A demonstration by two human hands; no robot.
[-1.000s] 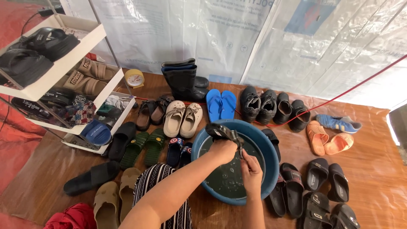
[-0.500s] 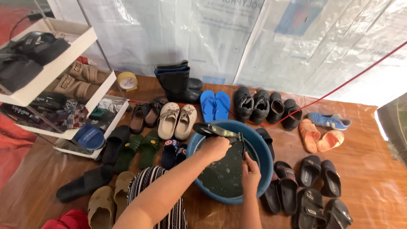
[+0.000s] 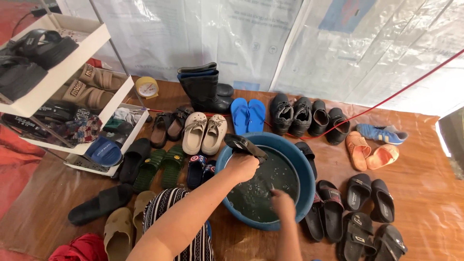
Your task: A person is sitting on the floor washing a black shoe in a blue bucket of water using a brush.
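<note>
Left hand (image 3: 241,166) clamped on black rubber sandal (image 3: 245,146), tilted over round blue plastic basin (image 3: 302,166) so water drips back | right hand (image 3: 282,198) in dark water, grip unclear | basin on floor among shoes.

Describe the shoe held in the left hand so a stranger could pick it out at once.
Find the blue basin of dark water mid-floor. Over its left rim, the left hand grips a black slipper. It is the only footwear lifted off the floor.

Blue basin (image 3: 304,166) ringed closely by sandals, bare wooden floor (image 3: 425,193) open at right
</note>
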